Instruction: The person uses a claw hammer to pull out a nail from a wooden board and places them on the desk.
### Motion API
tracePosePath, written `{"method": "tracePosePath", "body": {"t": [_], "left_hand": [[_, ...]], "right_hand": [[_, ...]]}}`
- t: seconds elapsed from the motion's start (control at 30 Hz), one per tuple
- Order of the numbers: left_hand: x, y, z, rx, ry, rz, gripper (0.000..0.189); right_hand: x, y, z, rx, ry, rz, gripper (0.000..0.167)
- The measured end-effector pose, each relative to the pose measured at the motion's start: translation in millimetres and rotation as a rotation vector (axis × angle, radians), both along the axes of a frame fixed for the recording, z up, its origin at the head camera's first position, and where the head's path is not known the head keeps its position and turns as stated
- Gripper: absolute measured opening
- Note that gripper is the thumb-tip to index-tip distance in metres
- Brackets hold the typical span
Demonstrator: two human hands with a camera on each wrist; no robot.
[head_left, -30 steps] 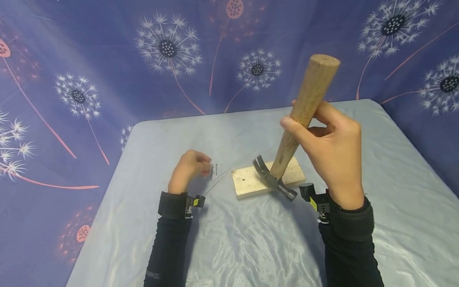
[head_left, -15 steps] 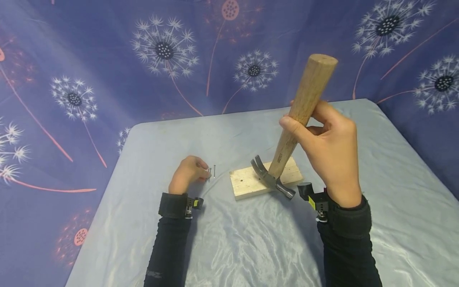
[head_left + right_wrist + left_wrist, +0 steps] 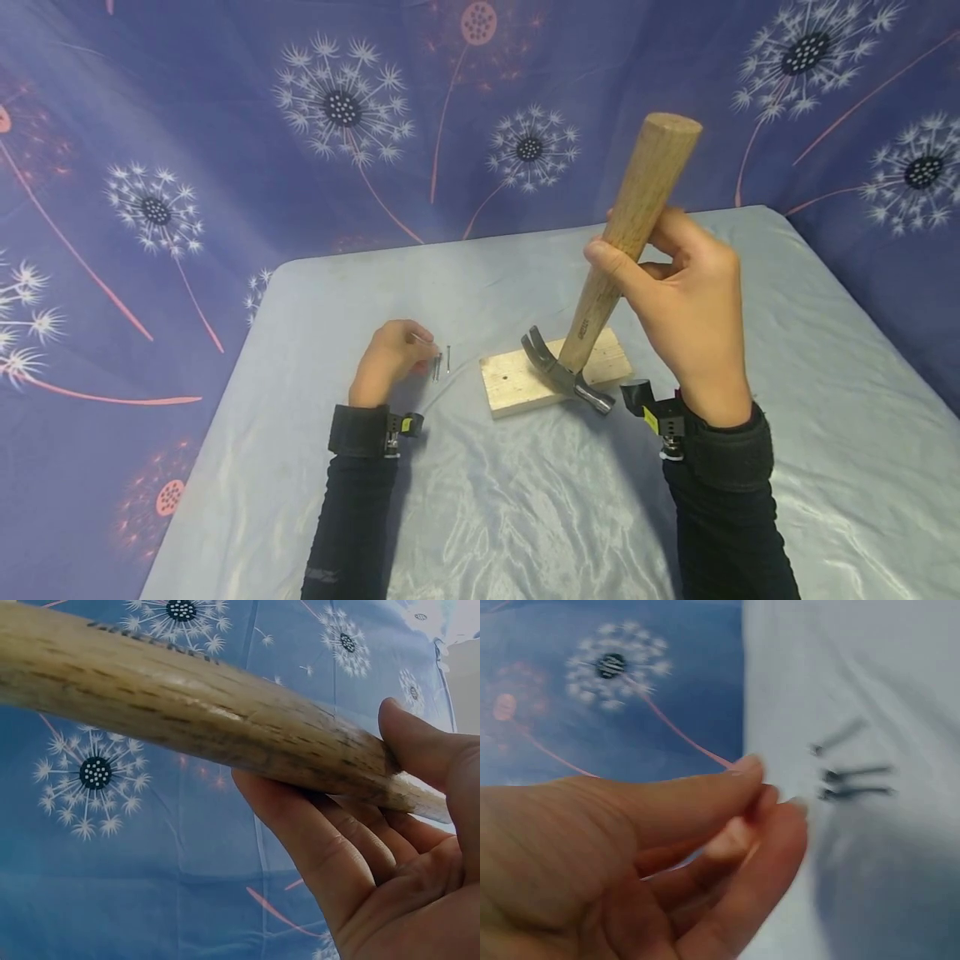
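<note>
My right hand grips the wooden handle of a claw hammer between thumb and fingers. Its handle end points up and its steel head hangs low, overlapping the pale wood block in the head view. The right wrist view shows the thumb and fingertips on either side of the handle. My left hand is just left of three nails on the cloth. In the left wrist view its fingers are loosely curved toward the thumb with nothing visible between them, and the nails lie apart from it.
A pale, shiny cloth with creases covers the table. Behind it hangs a blue curtain with a dandelion print. The block lies at the middle of the table, to the right of the nails.
My left hand has shifted slightly by the nails, and all three now show more clearly beside it. The right hand and hammer stay nearly still while the head view shifts a little.
</note>
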State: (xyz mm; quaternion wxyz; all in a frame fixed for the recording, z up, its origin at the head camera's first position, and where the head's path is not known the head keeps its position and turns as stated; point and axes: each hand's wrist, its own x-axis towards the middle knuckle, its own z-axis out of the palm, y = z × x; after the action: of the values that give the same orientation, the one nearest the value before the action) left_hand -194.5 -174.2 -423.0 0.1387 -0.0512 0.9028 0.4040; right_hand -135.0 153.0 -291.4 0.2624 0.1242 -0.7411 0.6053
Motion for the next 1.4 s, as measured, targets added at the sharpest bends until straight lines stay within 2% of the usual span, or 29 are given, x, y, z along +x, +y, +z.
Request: {"method": "tracePosePath", "body": {"t": [0.1, 0.27, 0.37, 0.43, 0.57, 0.77, 1.03, 1.4], "left_hand": [[4.8, 3.5, 12.4, 0.042, 0.149, -0.011, 0.024], [12.8, 16.2, 34.2, 0.131, 0.440, -0.075, 0.024], [17.1, 26.6, 44.0, 0.182, 0.568, -0.123, 0.020], [19.9, 32.4, 48.7, 0.211, 0.615, -0.160, 0.019], [28.7, 42.7, 58.3, 0.239, 0.627, -0.236, 0.022], [43.3, 54.3, 72.0, 0.248, 0.587, -0.312, 0.027], [53.6, 66.5, 78.0, 0.375, 0.490, -0.491, 0.032], [54.4, 74.7, 77.7, 0.367, 0.437, -0.470, 0.029]], "right_hand": [[0.2, -0.2, 0.2, -0.016, -0.001, 0.020, 0.031], [1.4, -2.3, 0.0, -0.068, -0.005, 0.074, 0.031], [2.4, -6.1, -0.7, -0.102, -0.006, 0.121, 0.032], [2.8, -10.4, -1.4, -0.108, -0.017, 0.152, 0.031], [2.9, -21.4, -3.6, -0.093, -0.031, 0.202, 0.028], [4.4, -33.5, -8.6, -0.081, -0.011, 0.247, 0.029], [6.1, -48.7, -15.0, -0.091, 0.009, 0.308, 0.030], [7.5, -56.6, -18.3, -0.050, -0.019, 0.343, 0.035]]}}
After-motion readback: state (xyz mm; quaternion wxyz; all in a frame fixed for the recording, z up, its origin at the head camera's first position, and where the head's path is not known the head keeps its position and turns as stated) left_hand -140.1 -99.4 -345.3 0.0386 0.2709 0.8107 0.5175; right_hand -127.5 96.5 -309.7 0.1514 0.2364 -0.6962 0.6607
